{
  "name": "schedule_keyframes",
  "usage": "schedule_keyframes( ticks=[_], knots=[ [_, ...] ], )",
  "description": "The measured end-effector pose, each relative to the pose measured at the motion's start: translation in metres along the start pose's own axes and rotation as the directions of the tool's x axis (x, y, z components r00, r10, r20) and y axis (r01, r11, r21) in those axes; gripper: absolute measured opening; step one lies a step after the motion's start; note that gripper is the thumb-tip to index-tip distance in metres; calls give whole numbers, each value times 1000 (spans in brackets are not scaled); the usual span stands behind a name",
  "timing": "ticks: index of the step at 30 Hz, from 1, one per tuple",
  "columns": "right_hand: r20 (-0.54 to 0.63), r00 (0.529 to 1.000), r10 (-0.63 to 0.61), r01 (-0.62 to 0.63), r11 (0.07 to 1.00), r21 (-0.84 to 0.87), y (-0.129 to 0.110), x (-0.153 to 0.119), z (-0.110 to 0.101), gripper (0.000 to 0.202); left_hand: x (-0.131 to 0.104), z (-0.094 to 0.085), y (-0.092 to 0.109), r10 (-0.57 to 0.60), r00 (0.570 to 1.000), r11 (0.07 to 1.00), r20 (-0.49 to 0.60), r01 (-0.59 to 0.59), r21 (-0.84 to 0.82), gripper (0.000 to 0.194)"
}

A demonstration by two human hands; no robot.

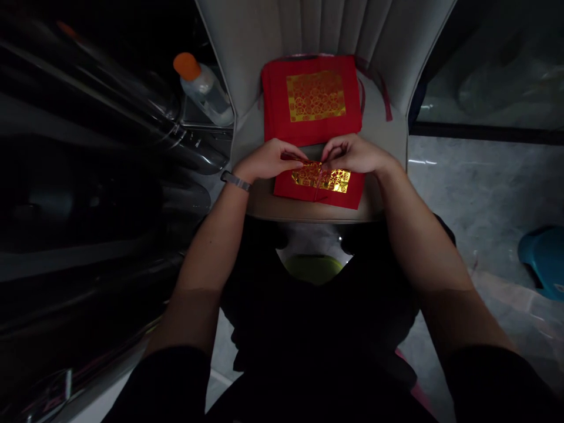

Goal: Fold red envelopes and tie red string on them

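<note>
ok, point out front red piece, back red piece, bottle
front red piece (335, 181): head view, gold panel, right of the dark cord
back red piece (316, 96): head view, middle of gold panel
bottle (206, 93): head view, body below orange cap

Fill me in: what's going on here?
Someone's left hand pinches the far edge of a red-and-gold piece on a chair seat; the right hand is at the same edge, its exact grip unclear. A thin strand crosses the piece. A larger matching one lies just beyond.
</note>
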State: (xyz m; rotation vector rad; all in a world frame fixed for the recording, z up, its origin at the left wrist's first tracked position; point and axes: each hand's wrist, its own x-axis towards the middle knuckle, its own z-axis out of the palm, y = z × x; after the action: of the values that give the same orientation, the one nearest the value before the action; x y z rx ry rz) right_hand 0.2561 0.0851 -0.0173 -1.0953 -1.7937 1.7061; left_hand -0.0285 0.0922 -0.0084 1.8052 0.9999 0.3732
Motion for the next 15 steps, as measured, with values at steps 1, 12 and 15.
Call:
schedule_keyframes(
  ticks=[1, 12, 15],
  knots=[
    [14, 1000, -2, 1, 1000, 7, 0, 0, -1, 34, -1, 0, 1, -8, 1000, 1000, 7, 8, 5, 31],
    [42, 999, 26, -27, 999, 34, 4, 2, -3, 34, -3, -1, 4, -34, 999, 999, 19, 34, 0, 30],
    [29, 998, 51, -52, 998, 26, 3, 2, -2, 31, -3, -1, 2, -26, 1000, 1000, 15, 26, 5, 29]
  ],
)
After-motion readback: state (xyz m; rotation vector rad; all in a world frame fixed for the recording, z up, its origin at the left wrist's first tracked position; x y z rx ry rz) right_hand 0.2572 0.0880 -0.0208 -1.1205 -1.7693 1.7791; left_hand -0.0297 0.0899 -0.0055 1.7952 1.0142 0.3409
